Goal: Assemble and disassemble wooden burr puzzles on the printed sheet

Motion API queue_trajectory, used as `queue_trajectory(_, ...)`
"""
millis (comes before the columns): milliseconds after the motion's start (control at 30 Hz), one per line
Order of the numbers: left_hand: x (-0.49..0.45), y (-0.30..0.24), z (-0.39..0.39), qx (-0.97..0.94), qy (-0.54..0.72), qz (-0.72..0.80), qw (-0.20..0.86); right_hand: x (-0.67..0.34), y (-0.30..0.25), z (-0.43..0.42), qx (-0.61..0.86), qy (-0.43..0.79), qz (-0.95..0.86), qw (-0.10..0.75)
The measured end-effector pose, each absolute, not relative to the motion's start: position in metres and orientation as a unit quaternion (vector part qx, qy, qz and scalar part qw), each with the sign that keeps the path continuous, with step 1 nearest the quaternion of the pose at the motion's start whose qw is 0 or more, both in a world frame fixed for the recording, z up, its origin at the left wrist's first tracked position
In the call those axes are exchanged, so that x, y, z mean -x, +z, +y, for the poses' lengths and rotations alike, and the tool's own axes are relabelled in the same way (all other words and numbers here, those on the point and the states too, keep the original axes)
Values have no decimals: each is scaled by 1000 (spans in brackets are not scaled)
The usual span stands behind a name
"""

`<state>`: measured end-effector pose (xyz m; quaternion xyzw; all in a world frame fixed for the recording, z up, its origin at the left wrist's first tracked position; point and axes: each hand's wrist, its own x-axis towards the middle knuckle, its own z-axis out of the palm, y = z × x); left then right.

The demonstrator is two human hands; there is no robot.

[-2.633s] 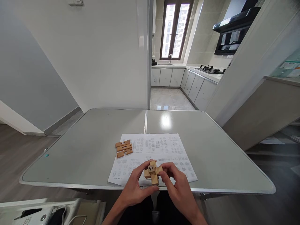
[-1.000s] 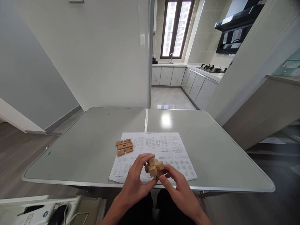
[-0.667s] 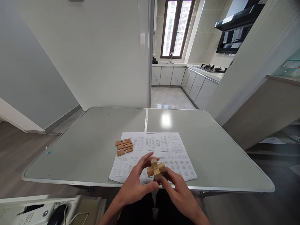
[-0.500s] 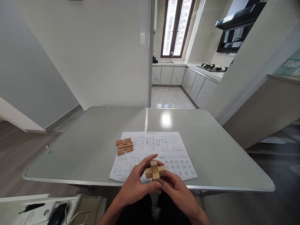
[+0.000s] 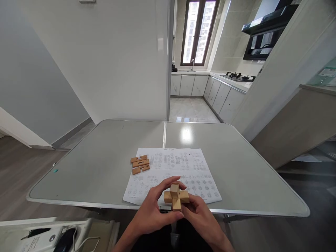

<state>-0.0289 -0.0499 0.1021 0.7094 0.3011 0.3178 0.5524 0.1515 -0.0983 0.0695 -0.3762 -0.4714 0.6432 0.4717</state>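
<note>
A light wooden burr puzzle (image 5: 176, 197) of crossed blocks is held just over the table's near edge. My left hand (image 5: 155, 206) grips it from the left, with the thumb at its near block and the index finger arched over its far side. From the right, my right hand (image 5: 199, 217) is closed on the same puzzle, its thumb low by the near end; some of its fingers are hidden behind the wood. Beyond the hands, a printed instruction sheet (image 5: 183, 162) lies flat, covered with small diagrams. Three flat, notched brown wooden pieces (image 5: 141, 163) rest on its left edge.
The grey folding table (image 5: 241, 171) has a metal rim and a centre seam. At lower left stands an open drawer (image 5: 86, 227) with a white box, dark items and a cable. A kitchen counter (image 5: 223, 78) with a stove lies beyond the doorway.
The burr puzzle has been tilted and turned slightly in both hands, showing more of its top block and near block. It sits a little lower and farther right in view.
</note>
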Motion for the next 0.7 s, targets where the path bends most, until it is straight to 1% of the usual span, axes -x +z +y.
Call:
queue_trajectory(200,28,100,-52,-713,318,324,535,-150,67,-100,396,606,-485,491)
queue_trajectory(400,29,98,-53,-701,323,298,561,-150,67,-102,390,636,-466,475)
queue_trajectory(600,30,93,-53,-690,337,277,577,-150,63,-109,401,561,-549,472)
queue_trajectory(700,29,94,-52,-687,338,250,592,-153,54,-110,360,595,-547,467)
